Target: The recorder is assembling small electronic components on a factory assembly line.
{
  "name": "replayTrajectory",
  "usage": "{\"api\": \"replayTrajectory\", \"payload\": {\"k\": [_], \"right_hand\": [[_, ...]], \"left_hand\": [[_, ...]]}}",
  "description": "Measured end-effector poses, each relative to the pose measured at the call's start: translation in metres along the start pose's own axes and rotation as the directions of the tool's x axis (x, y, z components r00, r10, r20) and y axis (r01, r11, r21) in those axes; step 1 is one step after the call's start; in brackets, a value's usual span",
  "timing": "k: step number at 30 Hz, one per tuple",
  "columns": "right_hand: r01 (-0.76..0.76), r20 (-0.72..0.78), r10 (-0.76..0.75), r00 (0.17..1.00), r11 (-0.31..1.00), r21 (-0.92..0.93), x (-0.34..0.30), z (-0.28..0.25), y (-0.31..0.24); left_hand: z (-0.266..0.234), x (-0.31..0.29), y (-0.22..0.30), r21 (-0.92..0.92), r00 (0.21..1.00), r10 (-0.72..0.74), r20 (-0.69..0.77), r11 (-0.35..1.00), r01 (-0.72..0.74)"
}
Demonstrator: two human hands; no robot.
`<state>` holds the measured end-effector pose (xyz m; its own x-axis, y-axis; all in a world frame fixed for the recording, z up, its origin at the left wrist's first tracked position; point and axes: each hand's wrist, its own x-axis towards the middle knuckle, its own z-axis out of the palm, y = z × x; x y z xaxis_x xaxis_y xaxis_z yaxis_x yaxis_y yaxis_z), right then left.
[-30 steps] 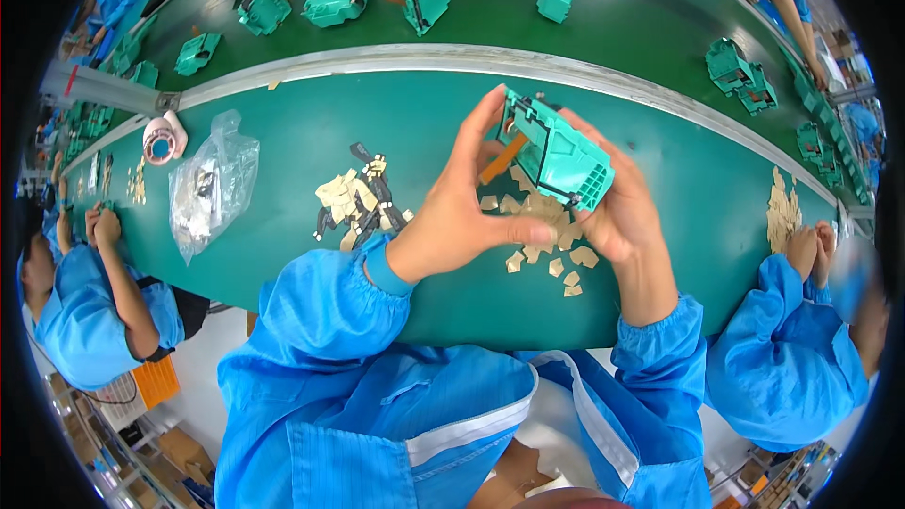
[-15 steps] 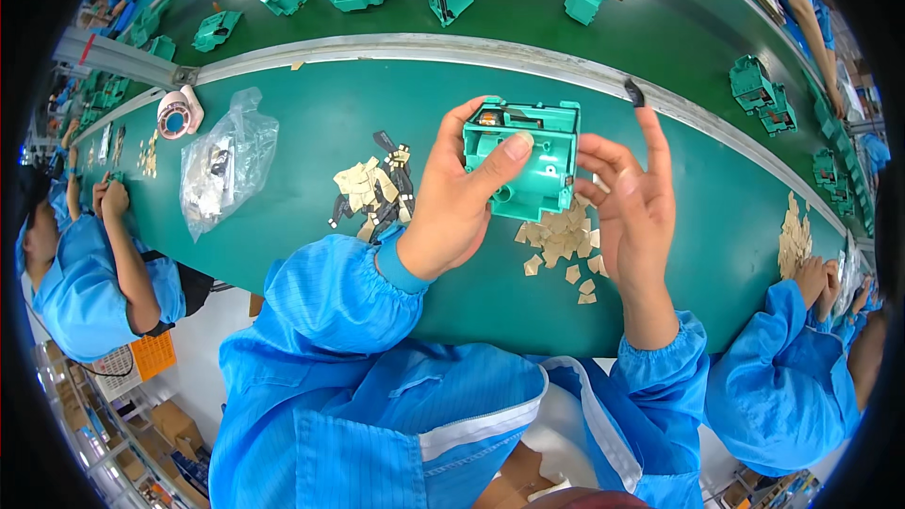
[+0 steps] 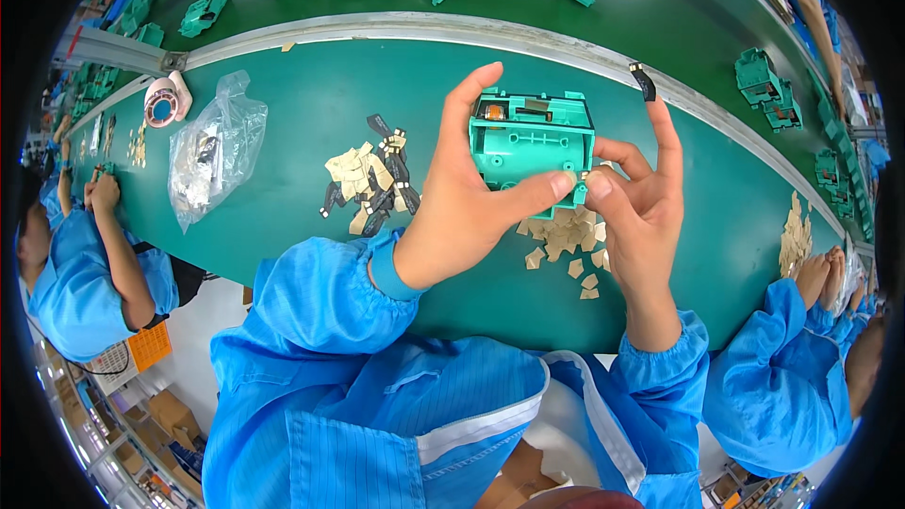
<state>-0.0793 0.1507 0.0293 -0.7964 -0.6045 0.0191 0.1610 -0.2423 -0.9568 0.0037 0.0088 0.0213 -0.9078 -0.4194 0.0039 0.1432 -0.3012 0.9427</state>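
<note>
Above a green bench (image 3: pixel 302 113), a green plastic housing (image 3: pixel 533 146) was held off the surface with one broad side in full view, presumably for a clear look. The left hand (image 3: pixel 462 212) gripped it from the left, thumb pressed along the lower front, index finger standing clear. The right hand's (image 3: pixel 643 212) thumb and bent fingers met its lower right corner (whether they pinched something small was hard to tell). That hand's index finger pointed up, apparently to keep the black strip (image 3: pixel 643 82) on its tip out of the way. Cream pieces (image 3: pixel 556 238) lay below.

Hollow green housing (image 3: pixel 528 153) in midair
</note>
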Motion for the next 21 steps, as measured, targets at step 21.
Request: {"api": "replayTrajectory", "payload": {"k": [21], "right_hand": [[0.006, -0.003, -0.006, 1.0, 0.999, -0.033, -0.0022, -0.0037, -0.0027]], "left_hand": [[-0.0055, 0.0016, -0.0009, 0.187, 1.0, 0.019, 0.013, 0.982, -0.021]]}}
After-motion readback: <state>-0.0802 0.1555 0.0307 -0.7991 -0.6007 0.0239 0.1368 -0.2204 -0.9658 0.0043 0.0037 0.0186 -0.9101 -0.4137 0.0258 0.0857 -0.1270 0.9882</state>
